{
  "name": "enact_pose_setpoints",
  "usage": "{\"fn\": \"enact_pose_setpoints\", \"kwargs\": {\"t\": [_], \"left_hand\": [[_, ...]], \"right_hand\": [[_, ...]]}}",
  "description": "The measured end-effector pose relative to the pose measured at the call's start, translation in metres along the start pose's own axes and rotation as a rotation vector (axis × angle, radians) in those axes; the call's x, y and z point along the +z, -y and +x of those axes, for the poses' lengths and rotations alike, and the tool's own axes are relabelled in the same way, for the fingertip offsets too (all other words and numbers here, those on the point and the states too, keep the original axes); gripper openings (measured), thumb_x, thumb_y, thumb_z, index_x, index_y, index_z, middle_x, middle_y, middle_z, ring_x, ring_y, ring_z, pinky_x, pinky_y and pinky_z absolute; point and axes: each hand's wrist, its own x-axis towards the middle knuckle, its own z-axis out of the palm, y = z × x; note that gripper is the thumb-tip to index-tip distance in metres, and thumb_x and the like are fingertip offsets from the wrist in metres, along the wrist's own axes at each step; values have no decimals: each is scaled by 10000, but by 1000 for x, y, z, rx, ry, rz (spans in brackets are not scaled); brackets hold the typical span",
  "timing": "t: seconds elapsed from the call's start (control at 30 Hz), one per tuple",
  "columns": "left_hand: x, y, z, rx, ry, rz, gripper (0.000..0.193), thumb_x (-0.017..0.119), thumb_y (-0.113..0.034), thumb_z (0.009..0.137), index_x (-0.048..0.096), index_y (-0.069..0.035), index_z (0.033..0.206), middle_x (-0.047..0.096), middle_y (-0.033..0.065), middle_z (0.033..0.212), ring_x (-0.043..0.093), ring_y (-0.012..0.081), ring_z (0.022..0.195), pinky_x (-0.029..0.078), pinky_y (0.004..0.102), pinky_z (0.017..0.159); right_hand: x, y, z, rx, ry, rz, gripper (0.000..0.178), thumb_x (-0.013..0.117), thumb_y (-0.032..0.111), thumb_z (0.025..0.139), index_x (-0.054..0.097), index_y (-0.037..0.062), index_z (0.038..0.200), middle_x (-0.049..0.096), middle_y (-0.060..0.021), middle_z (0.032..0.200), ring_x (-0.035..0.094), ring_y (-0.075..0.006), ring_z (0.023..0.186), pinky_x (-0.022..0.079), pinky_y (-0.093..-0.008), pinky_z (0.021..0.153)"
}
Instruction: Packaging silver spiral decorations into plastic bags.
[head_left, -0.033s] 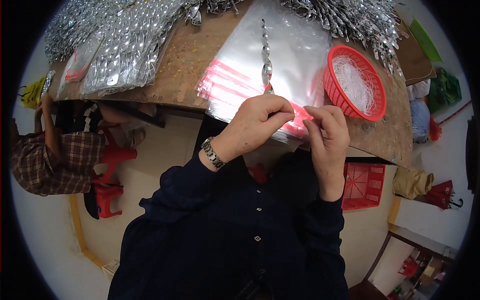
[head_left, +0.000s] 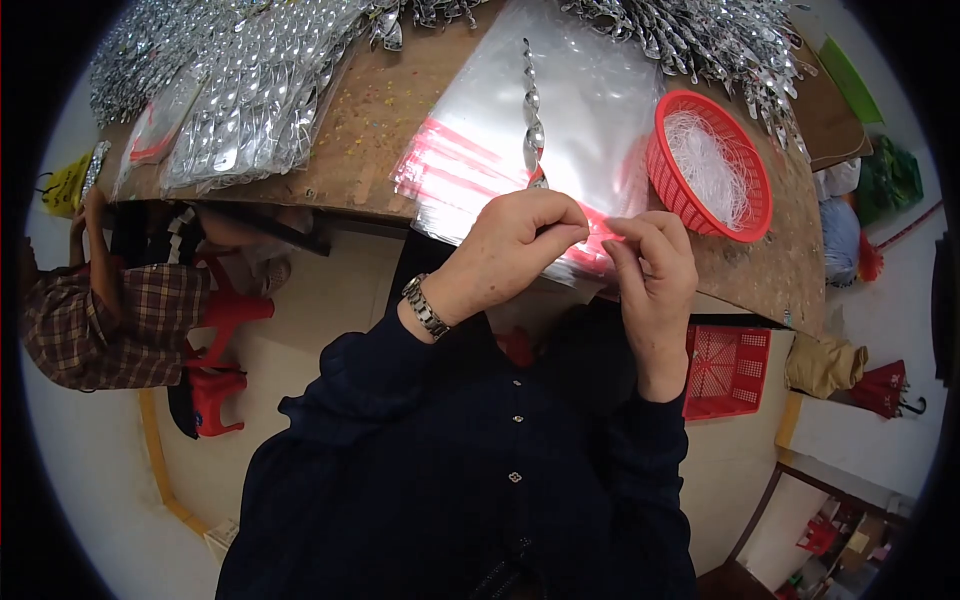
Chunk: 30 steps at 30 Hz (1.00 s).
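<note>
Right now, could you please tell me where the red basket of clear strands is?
In the head view, the red basket sits on the table, just right of the clear bags.

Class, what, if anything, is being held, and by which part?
The silver twist reaches down to the left hand; whether that hand or the right hand holds anything cannot be told.

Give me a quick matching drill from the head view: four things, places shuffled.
1. twisted silver strip
2. fine clear strands
3. metal-band wristwatch
4. dark red umbrella

A. at the wrist of the left hand
B. beside a tan bundle
C. over clear plastic bags
D. inside a red basket

Pairs: 1-C, 2-D, 3-A, 4-B
</note>
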Motion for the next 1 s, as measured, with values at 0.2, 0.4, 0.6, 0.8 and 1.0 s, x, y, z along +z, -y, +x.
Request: {"fn": "enact_pose_setpoints", "kwargs": {"t": [0.2,0.4,0.6,0.8,1.0], "left_hand": [[2,-4,0,-40,21,-16,105,591,-78,907,612,15,863,551,-8,720,484,62,659,395,235,593],[-2,-5,-1,-41,5,84,101,591,-93,894,606,2,865,563,61,690,528,154,641,425,279,599],[-9,-2,1,61,-26,136,105,596,-120,882,618,-17,881,591,130,702,580,255,639,453,329,608],[-3,-1,0,69,-5,161,108,590,-126,885,614,-21,889,599,134,727,587,280,655,456,346,612],[-4,-2,0,99,29,188,58,584,-46,894,606,8,894,588,66,747,542,137,679,439,272,629]], "right_hand": [[5,1,-1,30,-21,78,49,599,-39,858,594,-10,896,567,-47,827,543,-113,769,439,-243,670],[1,-2,-6,231,13,353,55,515,-8,924,535,26,886,529,5,762,487,-59,701,386,-195,627],[-14,-15,-5,295,-79,495,59,498,22,943,500,56,896,464,37,745,410,-30,668,337,-180,606],[-3,1,-1,294,98,294,42,575,40,911,574,1,894,520,37,774,475,-51,711,385,-200,635],[2,2,-1,244,136,237,47,606,33,890,612,-12,880,539,20,747,481,-49,686,391,-206,612]]}}
